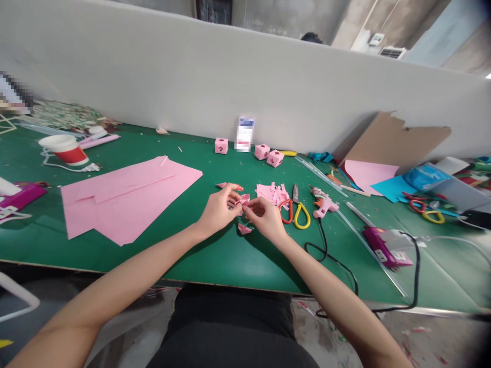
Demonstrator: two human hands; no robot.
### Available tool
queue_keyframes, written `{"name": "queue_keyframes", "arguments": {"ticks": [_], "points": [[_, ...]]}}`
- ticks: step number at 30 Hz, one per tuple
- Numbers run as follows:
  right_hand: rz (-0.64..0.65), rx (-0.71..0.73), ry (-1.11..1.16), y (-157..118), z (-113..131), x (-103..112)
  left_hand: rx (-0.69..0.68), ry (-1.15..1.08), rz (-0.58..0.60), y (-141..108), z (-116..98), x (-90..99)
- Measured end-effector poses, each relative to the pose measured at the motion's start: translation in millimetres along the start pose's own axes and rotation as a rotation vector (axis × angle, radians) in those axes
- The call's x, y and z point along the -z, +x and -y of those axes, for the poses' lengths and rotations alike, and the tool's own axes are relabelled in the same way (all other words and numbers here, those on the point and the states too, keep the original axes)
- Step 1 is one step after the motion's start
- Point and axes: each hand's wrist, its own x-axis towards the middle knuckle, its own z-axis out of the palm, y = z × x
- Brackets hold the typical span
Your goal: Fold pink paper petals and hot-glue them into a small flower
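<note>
Over the green tabletop (207, 255), the left hand (219, 210) and right hand (267, 219) pinch a small folded pink paper piece (243, 201) between their fingers. Red-and-yellow-handled scissors (295, 197) lie beside the right hand, near the pink glue gun (325, 204).

Craft workshop, prob.: glue gun (325, 205), scissors (295, 194), pink paper (128, 199) etc.

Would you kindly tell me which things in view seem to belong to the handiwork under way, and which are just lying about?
Likely belonging:
small folded pink paper piece, between left hand and right hand
cut pink paper strips
red-and-yellow-handled metal scissors beside them
pink plastic glue gun
three pink paper cubes

Apparently just lying about:
red-and-white paper cup
torn brown cardboard
</note>
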Motion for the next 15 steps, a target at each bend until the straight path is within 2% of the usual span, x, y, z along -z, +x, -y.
{"name": "queue_keyframes", "arguments": {"ticks": [5, 11, 15], "points": [[0.022, -0.002, -0.012, 0.8, -3.6, -0.4, 0.002, 0.031, -0.007, 0.6, 1.1, -0.5], [0.091, -0.031, 0.113, 3.3, -5.1, 0.9, 0.134, -0.057, -0.026, 4.0, -1.7, 1.9], [0.104, -0.049, 0.14, 5.1, -6.8, 1.8, 0.166, -0.083, -0.024, 4.4, -1.5, 1.8]]}}
